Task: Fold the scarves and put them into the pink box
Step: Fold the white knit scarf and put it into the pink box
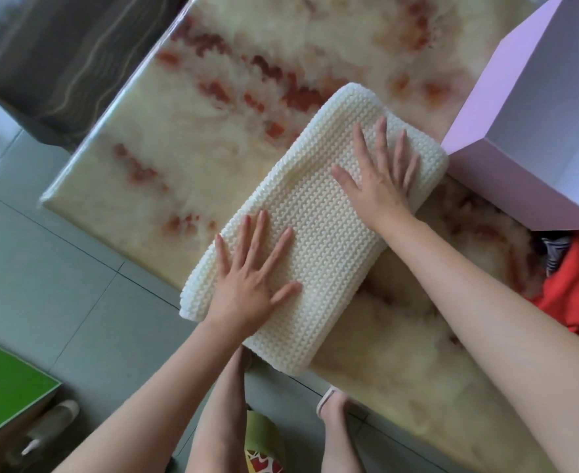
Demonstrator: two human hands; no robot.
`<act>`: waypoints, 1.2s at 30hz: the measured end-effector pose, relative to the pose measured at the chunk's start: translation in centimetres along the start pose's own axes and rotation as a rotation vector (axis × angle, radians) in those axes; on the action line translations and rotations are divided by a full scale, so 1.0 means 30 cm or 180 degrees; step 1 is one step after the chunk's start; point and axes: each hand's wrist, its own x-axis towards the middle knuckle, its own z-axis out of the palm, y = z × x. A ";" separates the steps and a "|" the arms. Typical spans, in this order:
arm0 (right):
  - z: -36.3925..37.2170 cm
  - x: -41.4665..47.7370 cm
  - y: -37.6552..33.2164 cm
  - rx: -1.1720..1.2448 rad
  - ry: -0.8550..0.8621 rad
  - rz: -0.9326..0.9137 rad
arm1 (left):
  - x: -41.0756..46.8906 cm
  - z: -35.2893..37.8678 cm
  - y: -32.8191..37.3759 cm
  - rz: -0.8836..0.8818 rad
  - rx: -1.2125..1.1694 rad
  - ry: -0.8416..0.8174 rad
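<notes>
The folded cream knit scarf, just beside the pink box, is pressed by the flat, open-fingered left hand and right hand; springy folds may reopen once released.

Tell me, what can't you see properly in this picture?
- Inside the pink box: head view, mostly cut off by the right edge.
- Red cloth: cut off by the right edge, partly behind the box.
- Cream scarf: the left hand and right hand press flat, covering parts of it.
</notes>
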 end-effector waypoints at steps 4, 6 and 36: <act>0.055 0.025 0.096 -0.0460 -0.0185 -0.0106 | 0.032 0.009 -0.018 -0.0098 0.0181 -0.0387; 0.040 0.029 0.082 -0.0343 -0.0200 -0.0126 | 0.028 -0.011 -0.007 -0.0087 0.0198 -0.0347; 0.218 -0.718 -0.181 0.3821 0.0070 0.1770 | 0.268 -0.194 -0.109 -0.0939 -0.1888 -0.0625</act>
